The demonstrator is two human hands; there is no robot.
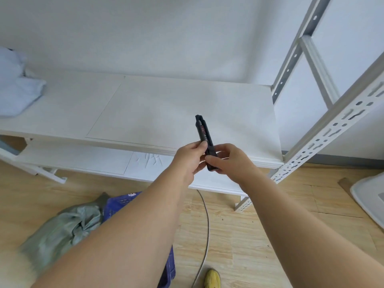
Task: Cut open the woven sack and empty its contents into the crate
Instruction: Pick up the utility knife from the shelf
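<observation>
A person is holding a black utility knife (204,140) upright in both hands above the edge of a white shelf (145,113), with no blade visibly extended from its top end. The left hand (190,157) is pinching the knife's body from the side between thumb and curled fingers, while the right hand (230,159) is wrapping its fingers round the lower end; both grips are closed on the tool and neither hand is holding anything else.

The woven sack (62,227), a grey-green bundle gathered and bunched at its neck, is lying on the wooden floor (259,235) at lower left, under the left forearm. It is leaning against, or lying partly over, a blue crate (122,202), most of which is hidden by the arm. Nothing shows the sack cut yet, so the work appears to be at the stage of readying the knife.

The sack's cloth is looking soft and slack, likely to crumple and shift under a blade unless pulled taut, so taking hold just below the gathered neck would probably be steadying it best. Its bulging body is suggesting some weight, though what is inside cannot be seen; for tipping, the bottom corners seem the likeliest hold.

A light blue cloth (18,84) is sitting at the shelf's far left, a cable (205,225) is trailing across the floor, and a yellow shoe (212,279) is showing at the bottom edge.
</observation>
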